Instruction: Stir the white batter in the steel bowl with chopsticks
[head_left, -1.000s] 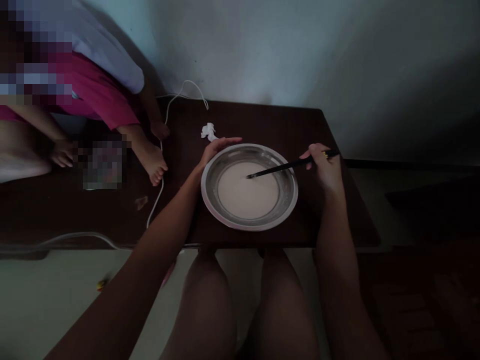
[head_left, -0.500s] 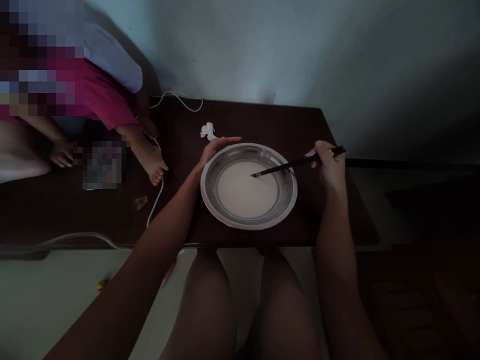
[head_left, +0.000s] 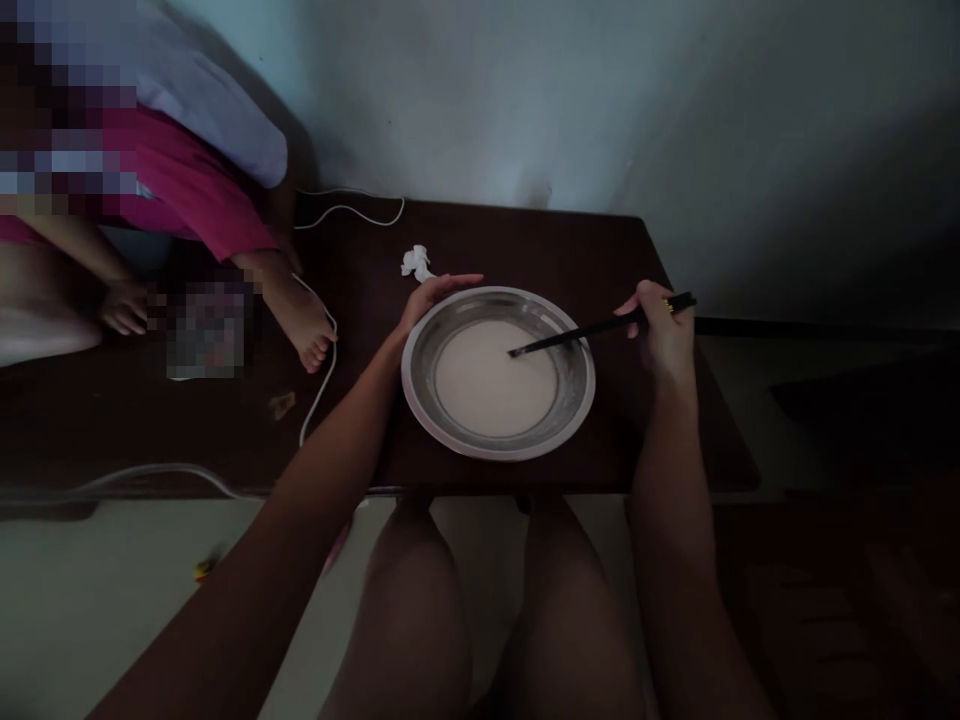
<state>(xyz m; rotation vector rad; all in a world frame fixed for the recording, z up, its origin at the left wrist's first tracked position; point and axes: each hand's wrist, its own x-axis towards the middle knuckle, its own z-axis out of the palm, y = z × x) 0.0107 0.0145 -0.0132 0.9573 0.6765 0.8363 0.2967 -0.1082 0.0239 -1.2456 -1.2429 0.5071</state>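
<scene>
A wide steel bowl (head_left: 427, 395) holding pale, creamy liquid (head_left: 487, 385) sits on a dark wooden table (head_left: 540, 250) in front of my knees. My left hand (head_left: 431, 296) curls over the bowl's far left rim. My right hand (head_left: 661, 330), just right of the bowl, grips dark chopsticks (head_left: 592, 331). Their tips dip into the liquid near its upper right part.
A crumpled white tissue (head_left: 416, 263) lies behind the bowl. A white cable (head_left: 319, 385) snakes over the table's left part. Another person in a pink top sits at the far left, a foot (head_left: 307, 325) resting on the table by the cable. A wall rises behind.
The chopstick tips have shifted a little to the right in the liquid, and my right hand drew slightly right. The white cable near the other person has moved. My left hand stays on the rim.
</scene>
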